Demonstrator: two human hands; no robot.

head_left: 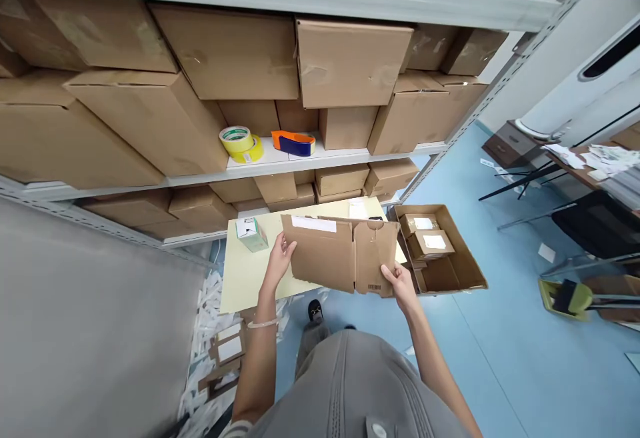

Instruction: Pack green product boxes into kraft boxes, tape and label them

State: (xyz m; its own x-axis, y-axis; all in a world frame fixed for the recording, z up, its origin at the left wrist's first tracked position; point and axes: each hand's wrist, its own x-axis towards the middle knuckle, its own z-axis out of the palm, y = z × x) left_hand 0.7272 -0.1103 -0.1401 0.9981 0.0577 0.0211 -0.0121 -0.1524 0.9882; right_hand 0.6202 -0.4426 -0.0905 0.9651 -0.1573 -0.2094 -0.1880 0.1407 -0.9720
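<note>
A flat brown cardboard box blank (pixel 323 255) with a white strip along its far edge and a small barcode is held up over the table (pixel 237 285). At its left end my left hand (pixel 281 261) grips the edge, thumb on the near face. My right hand (pixel 399 283) pinches the lower right corner, thumb in front. Both hands' other fingers are partly hidden behind the cardboard. Left of the blank, a small white and green box (pixel 253 235) stands on the pale yellow table. A white label sheet (pixel 357 209) lies behind the blank.
A metal shelf rack (pixel 320 161) full of brown cartons (pixel 240 55) rises ahead, with yellow tape rolls (pixel 241 143) and an orange-blue tape dispenser (pixel 294 143). To the right sits a large open carton (pixel 463 271) holding labelled parcels (pixel 431 243). Paper scraps (pixel 203 351) litter the floor at left.
</note>
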